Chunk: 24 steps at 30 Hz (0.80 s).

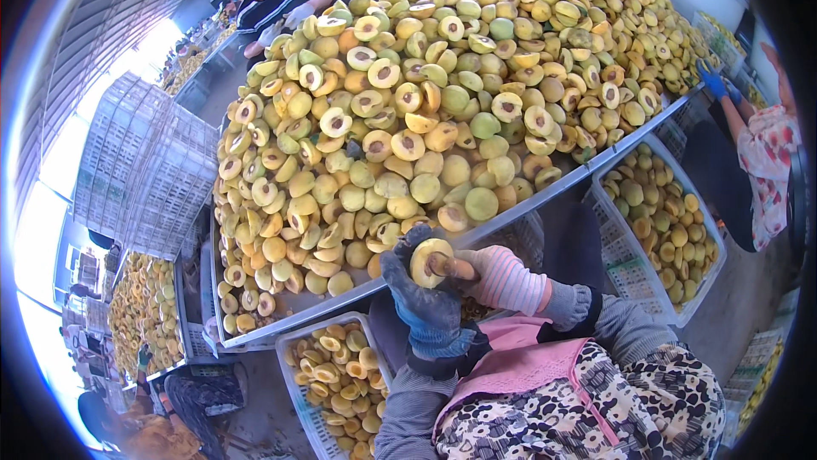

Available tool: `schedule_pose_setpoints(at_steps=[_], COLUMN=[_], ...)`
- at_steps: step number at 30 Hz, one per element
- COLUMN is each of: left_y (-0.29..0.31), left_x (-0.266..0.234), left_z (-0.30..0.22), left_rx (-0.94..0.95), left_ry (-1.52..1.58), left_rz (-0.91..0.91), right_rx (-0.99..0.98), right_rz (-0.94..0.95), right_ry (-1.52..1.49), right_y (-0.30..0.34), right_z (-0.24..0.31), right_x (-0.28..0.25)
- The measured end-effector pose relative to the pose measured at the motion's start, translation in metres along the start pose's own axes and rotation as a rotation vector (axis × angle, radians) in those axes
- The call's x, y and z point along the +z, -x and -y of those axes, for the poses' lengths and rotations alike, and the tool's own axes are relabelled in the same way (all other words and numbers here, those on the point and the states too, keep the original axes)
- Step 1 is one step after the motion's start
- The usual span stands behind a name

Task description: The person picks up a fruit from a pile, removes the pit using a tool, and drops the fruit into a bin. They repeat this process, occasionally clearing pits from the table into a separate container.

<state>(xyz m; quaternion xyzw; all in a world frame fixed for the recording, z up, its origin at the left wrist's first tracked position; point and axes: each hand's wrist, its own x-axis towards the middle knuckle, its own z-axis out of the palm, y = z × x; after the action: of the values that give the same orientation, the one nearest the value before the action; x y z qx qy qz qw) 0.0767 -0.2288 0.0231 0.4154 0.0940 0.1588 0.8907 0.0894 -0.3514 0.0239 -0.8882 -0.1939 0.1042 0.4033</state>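
My left hand (419,294), in a dark and blue worn glove, is closed around a halved yellow peach (430,262), its cut side turned toward my right hand. My right hand (502,280), in a white and pink striped glove, is closed close beside it. Between the right glove and the fruit a short brown shape reaches the cut face; I cannot make out whether it is a tool or bare fingertips. Both hands are above the near edge of a metal-rimmed table (340,302) heaped with peaches (408,145), many cut in half with dark centres showing.
Crates of peaches stand below the table edge, one at my left (285,349) and one at my right (719,264). Stacked crates (145,162) rise at far left. One person (277,5) stands across the heap; another's blue-gloved hand (713,81) is at the right edge.
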Motion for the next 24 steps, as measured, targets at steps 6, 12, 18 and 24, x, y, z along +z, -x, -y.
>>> schedule_pose_setpoints(at_steps=[6,12,18,24], left_y=[-0.002,-0.003,-0.018,0.001], left_x=[-0.007,-0.021,-0.017,0.01], left_z=[0.016,0.004,-0.019,-0.022], left_rx=[0.18,0.97,-0.085,-0.251], left_ry=[-0.113,-1.149,-0.477,-0.3], left_rz=[-0.047,0.225,0.353,0.254], right_rx=[-0.06,-0.03,0.028,-0.022], right_rz=[0.001,0.174,0.484,0.489], right_ry=[0.043,0.032,-0.525,-0.698], right_y=[-0.006,-0.006,0.006,0.012], right_z=[-0.006,-0.01,-0.005,-0.02], right_x=[0.007,0.001,-0.016,-0.005])
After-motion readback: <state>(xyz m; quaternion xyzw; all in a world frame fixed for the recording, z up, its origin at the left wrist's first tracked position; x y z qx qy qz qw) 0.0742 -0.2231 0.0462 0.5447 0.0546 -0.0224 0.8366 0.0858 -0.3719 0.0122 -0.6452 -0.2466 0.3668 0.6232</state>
